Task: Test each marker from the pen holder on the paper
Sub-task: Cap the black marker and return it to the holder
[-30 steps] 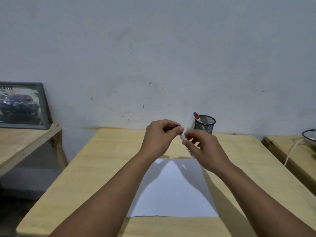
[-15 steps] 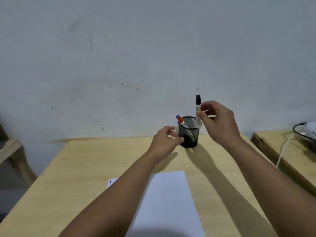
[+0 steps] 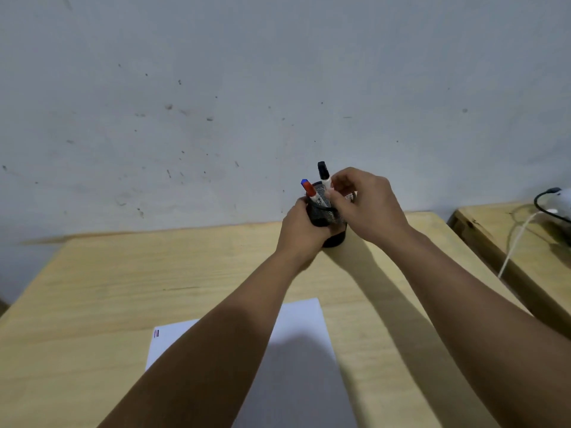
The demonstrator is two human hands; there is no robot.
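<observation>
Since half a second ago you are lowering the black-capped marker into the pen holder on the tabletop.
Your right hand is pinching its light, stiff, smooth barrel, seemingly just below the cap; your left hand is wrapping the mesh holder, steadying it beside the red marker. Paper is lying nearer you.

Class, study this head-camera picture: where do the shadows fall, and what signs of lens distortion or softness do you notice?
Head view: the arms cast dark shadows toward the viewer across the paper and table, so light comes from ahead; the table's far edge bows, a wide-angle effect; the pen holder and hands look slightly soft.
</observation>
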